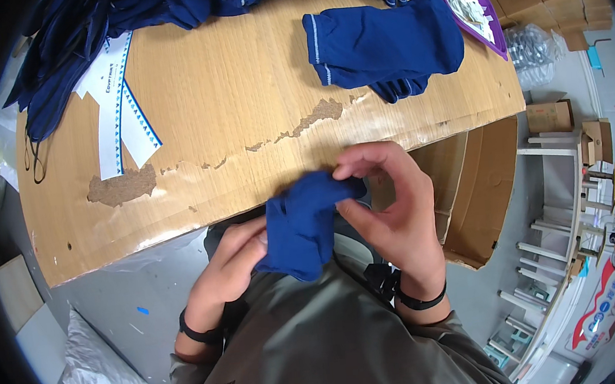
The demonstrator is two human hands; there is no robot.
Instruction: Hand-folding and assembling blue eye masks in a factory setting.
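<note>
A blue sock [300,229] is bunched up in front of my body, just off the table's near edge. My left hand [237,260] is closed on its left side, with the fingertips partly hidden by the fabric. My right hand [392,203] pinches the sock's upper right end between thumb and fingers, drawing that part out sideways. On the table [220,112], beyond my right hand, lies a stack of flat blue socks [389,38] with white stitching along one end.
A heap of dark blue fabric [232,1] spans the table's far side. Printed paper strips [110,136] lie crossed at the left. A purple tray [494,22] holding small white pieces sits at the far right. An open cardboard box [479,191] stands below the table's right edge.
</note>
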